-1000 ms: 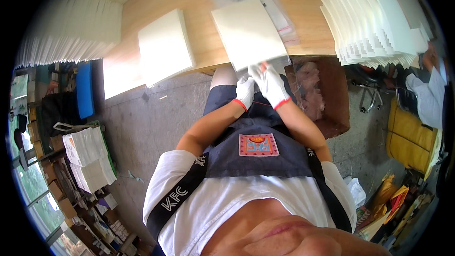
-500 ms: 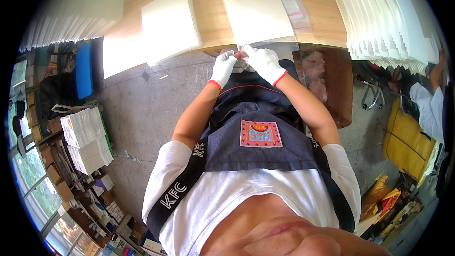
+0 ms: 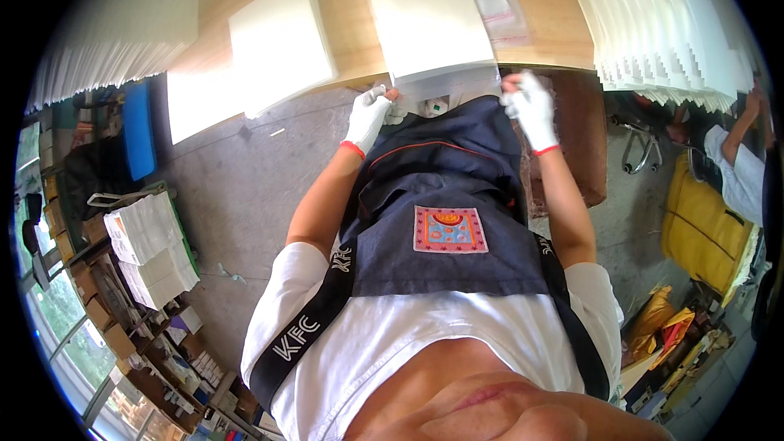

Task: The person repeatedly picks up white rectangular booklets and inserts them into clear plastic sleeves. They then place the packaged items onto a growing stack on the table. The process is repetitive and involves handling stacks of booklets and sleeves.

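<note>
Both hands wear white gloves with red cuffs and work at the near edge of the wooden counter. The left hand is closed, pinching the left lower corner of a clear plastic sleeve. The right hand is likewise closed on the right lower corner of that sleeve. The sleeve hangs slightly over the counter edge, stretched between the two hands.

A white square pad lies on the counter, its near end inside or on the sleeve; which cannot be told. A second white pad lies to the left, well apart, partly overhanging the edge. More clear sleeves lie just beside the first pad on its right.

A fanned stack of white sheets occupies the right end of the counter. Another stack occupies the left end. The person wears a dark blue apron over a white shirt. A second person's sleeve shows at the far right.
</note>
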`<state>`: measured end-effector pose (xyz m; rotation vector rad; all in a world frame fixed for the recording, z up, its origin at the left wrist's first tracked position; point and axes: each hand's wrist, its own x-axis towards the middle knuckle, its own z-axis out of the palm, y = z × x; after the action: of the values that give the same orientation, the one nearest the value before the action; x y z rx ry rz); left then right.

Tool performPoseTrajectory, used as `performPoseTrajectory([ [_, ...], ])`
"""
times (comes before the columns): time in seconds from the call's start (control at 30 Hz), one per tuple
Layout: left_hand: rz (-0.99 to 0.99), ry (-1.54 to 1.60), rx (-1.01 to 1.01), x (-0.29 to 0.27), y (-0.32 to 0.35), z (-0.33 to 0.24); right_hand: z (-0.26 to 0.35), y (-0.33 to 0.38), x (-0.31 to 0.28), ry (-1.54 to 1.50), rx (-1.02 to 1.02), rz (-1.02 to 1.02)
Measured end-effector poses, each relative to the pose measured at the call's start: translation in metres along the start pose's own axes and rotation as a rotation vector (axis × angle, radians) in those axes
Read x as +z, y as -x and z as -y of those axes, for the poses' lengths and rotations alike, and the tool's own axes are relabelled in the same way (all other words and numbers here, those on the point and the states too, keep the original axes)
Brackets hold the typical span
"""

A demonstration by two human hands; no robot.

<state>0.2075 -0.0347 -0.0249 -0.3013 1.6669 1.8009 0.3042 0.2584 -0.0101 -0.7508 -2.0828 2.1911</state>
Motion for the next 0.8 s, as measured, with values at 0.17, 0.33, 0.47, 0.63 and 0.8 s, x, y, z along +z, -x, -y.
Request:
performPoseTrajectory([
  [0.17,0.031,-0.034,-0.002,-0.004,-0.004,-0.004,0.017,-0.003,0.11,0.657,-0.372,0.353],
  [0.33,0.076,0.026,0.04,-0.009,-0.009,0.0,0.028,-0.016,0.153,1.145,-0.501,0.41],
  [0.47,0.05,-0.035,0.033,-0.011,-0.01,0.006,0.022,-0.007,0.126,0.575,-0.311,0.518],
  [0.63,0.01,0.04,0.038,-0.008,0.004,0.004,0.001,-0.014,0.03,0.239,0.046,0.051],
  [0.8,0.024,0.027,0.03,-0.008,0.007,-0.001,0.03,0.0,0.09,0.484,-0.188,0.388],
])
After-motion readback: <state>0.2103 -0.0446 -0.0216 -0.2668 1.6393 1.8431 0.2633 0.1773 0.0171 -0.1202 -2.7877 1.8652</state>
